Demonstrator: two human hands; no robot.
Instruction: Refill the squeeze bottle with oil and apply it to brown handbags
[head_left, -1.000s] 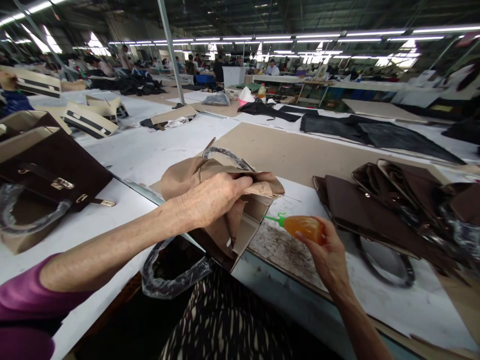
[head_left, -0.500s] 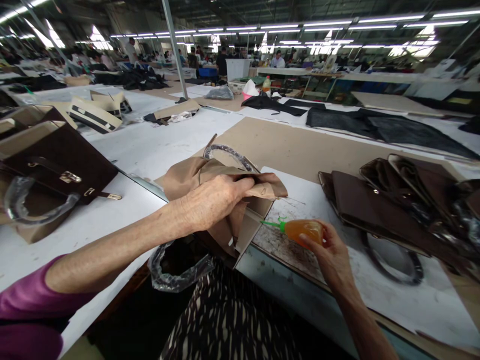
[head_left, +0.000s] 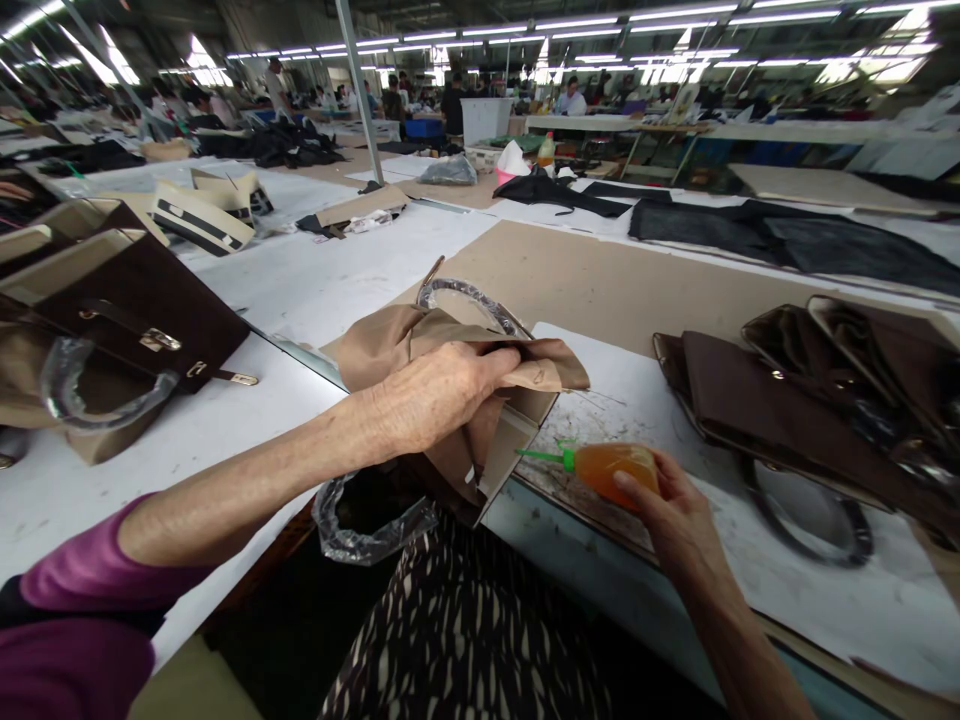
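Note:
My left hand (head_left: pixel 442 395) is closed on the tan lining (head_left: pixel 382 340) of a handbag that lies at the table's edge above my lap. One plastic-wrapped handle (head_left: pixel 469 292) of this bag rises behind the lining; another wrapped handle (head_left: pixel 371 535) hangs over the edge. In my right hand (head_left: pixel 679 505) is a squeeze bottle (head_left: pixel 615 472) of amber liquid, tilted sideways. Its thin green nozzle (head_left: pixel 540 456) points left, close to the bag's beige inner panel (head_left: pixel 506 450); whether it touches is hard to tell.
A dark brown handbag (head_left: pixel 165 310) stands at the left. Several brown bag bodies (head_left: pixel 780 400) are piled at the right, a wrapped handle among them. Black material pieces (head_left: pixel 750 235) lie farther back. A metal post (head_left: pixel 360 90) rises behind the table. People work in the background.
The view has shifted slightly, moving most things a little right in the picture. The bottle's nozzle now appears nearer the bag's inner panel. Both hands keep their holds.

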